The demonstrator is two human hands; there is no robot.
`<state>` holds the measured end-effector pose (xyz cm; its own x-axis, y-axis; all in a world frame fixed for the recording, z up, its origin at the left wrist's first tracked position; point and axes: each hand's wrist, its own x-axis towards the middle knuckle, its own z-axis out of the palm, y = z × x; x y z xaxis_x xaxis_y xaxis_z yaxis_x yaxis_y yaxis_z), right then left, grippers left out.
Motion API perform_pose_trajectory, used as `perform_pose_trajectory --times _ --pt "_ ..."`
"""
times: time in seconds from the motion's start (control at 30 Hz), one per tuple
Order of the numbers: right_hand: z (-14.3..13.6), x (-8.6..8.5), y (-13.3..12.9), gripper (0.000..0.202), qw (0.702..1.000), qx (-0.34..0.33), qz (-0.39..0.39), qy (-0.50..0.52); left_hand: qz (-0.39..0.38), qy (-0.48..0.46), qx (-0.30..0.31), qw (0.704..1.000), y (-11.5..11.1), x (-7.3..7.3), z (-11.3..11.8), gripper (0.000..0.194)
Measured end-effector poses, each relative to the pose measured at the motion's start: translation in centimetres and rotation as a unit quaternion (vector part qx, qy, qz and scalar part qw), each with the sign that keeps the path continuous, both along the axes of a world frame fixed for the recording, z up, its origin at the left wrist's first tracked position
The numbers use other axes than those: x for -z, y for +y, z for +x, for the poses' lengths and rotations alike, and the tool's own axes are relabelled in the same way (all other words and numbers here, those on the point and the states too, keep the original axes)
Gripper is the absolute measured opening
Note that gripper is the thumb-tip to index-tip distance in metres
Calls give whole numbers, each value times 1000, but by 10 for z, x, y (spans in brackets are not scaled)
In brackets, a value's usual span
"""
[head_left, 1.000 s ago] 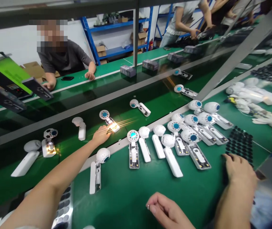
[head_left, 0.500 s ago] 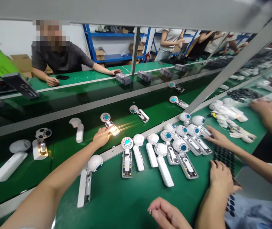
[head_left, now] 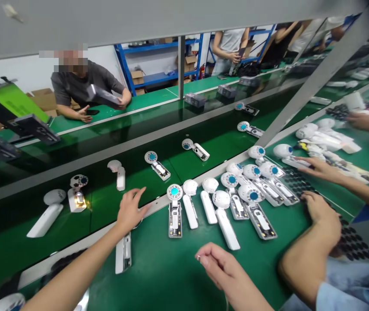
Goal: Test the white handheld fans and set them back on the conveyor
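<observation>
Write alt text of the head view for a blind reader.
A person's open left hand hovers over a white device on a green bench, while the right hand pinches a tiny pale piece. Round-headed devices crowd the bench and lie on a conveyor; opposite, a co-worker holds a dark box.

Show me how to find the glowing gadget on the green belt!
Start with the long dark green belt, just beyond the person's left hand. Follow it toward the left of the picture to the glowing gadget, lying between a big white gadget on its left and a smaller white gadget on its right. Unlike both neighbours, it shines yellow.
</observation>
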<state>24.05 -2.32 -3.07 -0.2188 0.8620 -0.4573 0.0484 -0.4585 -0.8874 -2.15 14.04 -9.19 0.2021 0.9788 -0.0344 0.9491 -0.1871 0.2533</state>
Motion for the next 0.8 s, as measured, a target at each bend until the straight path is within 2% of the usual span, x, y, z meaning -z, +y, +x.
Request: perform_pose_trajectory --times 0.13,0.23,0.3,0.43,0.57,0.67,0.73,0.8 --pt "-3 2 5 42 1000 -17 4 11 -31 18 26 999 66 -1 58 70" --pt "5 12 3 48 1000 1 -11 21 -45 37 26 998 99 6 85 62" --pt "12 18 2 50 999 16 -29 27 -49 33 33 998 107 16 90 60" --pt "24 24 7 52 997 30 -51 41 -50 5 38 998 109 33 90 64" --pt "30 23 13 52 997 27 -57 47 -69 -65 18 995 116 37 85 61" --pt "33 21 16 54 997 21 -63 43 -75 -138 -62 986 129 35 87 55" --pt "33 19 16 54 996 24 -72 39 -69 -173 -158 970 142 35 97 56" --pt "32 17 17 53 995 40 -84 40 -61 -192 -253 946 160 35 115 66"
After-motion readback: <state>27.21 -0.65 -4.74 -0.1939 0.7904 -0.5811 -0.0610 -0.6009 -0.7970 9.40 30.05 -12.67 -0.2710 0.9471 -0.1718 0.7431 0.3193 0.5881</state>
